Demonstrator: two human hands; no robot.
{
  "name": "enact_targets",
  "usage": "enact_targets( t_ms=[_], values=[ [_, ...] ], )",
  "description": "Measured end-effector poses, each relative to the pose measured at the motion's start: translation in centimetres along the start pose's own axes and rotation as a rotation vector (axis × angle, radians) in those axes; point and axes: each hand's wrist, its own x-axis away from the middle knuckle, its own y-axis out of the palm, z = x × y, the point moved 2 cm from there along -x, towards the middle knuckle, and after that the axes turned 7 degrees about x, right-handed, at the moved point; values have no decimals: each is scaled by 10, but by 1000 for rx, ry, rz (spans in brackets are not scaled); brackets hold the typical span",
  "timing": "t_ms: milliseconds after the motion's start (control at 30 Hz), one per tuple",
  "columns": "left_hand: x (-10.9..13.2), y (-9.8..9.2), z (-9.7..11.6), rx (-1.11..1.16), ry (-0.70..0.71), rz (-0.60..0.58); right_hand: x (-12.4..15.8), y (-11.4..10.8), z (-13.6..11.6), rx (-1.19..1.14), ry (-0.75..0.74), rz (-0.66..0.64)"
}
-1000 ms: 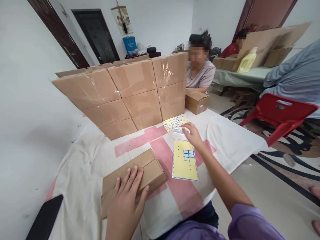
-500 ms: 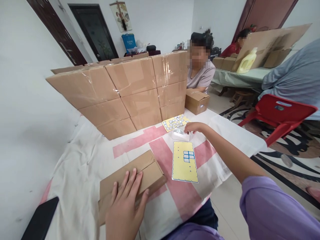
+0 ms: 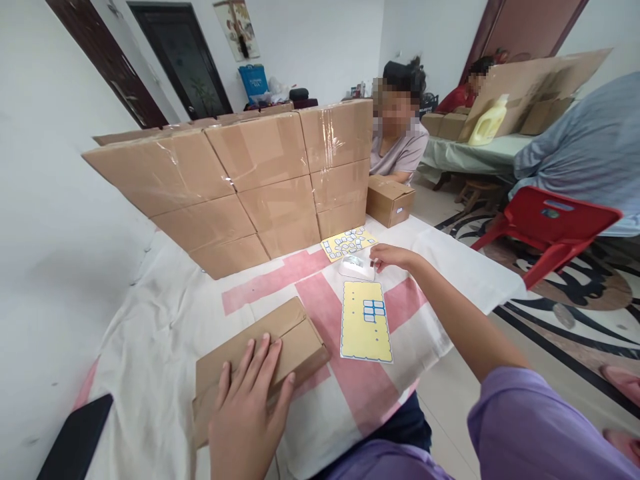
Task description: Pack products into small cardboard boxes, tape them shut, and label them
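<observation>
Beside the white container | right grip | fingertip contact unclear

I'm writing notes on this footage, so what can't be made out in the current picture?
All head view:
Contents of the white container: too small to identify.
What the right hand pinches, if anything: too small.
Part of the cardboard box: covered by left hand.
Black phone-like device: cut off by bottom edge.
Hands of the person opposite: hidden behind stacked cartons and small carton.

A brown cardboard box lies flat, a white container beyond.
</observation>
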Motion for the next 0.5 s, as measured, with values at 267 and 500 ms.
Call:
enact_targets(
  t_ms=[267,500],
  values=[
    [-2,-1,0,-37,36,13,13,8,30,-292,-172,54],
    [-4,1,4,-24,-16,14,-1,5,44,-481,-238,-27]
  ],
)
